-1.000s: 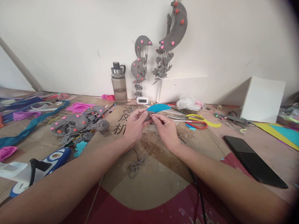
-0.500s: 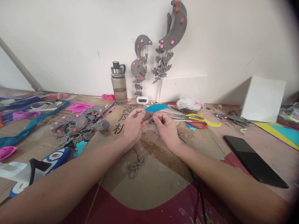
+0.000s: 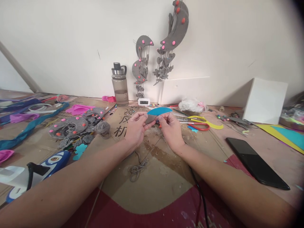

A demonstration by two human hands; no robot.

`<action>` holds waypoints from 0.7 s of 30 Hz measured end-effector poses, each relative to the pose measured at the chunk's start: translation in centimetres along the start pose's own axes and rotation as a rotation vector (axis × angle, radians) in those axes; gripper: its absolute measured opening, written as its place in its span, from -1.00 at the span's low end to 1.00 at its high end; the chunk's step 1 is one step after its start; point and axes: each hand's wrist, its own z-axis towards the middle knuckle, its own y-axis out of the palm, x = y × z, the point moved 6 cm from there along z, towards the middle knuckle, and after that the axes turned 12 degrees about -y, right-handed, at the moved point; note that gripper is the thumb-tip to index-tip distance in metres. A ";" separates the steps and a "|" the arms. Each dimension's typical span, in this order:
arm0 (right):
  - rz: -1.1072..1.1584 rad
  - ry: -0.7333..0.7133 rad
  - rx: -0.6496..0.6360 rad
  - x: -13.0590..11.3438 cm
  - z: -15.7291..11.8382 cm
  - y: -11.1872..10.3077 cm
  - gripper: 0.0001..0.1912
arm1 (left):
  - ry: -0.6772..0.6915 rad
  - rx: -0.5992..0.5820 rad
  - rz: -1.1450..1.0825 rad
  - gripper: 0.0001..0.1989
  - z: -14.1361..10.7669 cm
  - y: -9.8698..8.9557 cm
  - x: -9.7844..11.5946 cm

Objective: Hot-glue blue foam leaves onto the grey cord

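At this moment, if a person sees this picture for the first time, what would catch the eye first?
Probably the two hands, left hand and right hand, which meet mid-table and pinch a blue crescent piece between them. Next, the grey moon hangings with pink dots on the white wall behind. Then the yellow and red scissors, right of the hands.

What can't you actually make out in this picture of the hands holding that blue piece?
Head view only:
- The grey piece under the blue crescent: mostly covered by the left hand and right hand.
- Whether the grey string reaches the hands: too thin to follow.
- The small clock: digits too small to read.
- The black cable: cut off by the bottom edge.
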 end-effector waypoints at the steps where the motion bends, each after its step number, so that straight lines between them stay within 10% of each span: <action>1: -0.003 0.005 0.004 0.1 0.0 0.0 -0.80 | -0.004 -0.003 -0.004 -0.84 0.0 0.0 0.0; 21: -0.001 -0.015 -0.004 0.6 0.0 -0.1 -0.77 | -0.029 0.004 -0.025 -0.87 -0.1 0.0 -0.2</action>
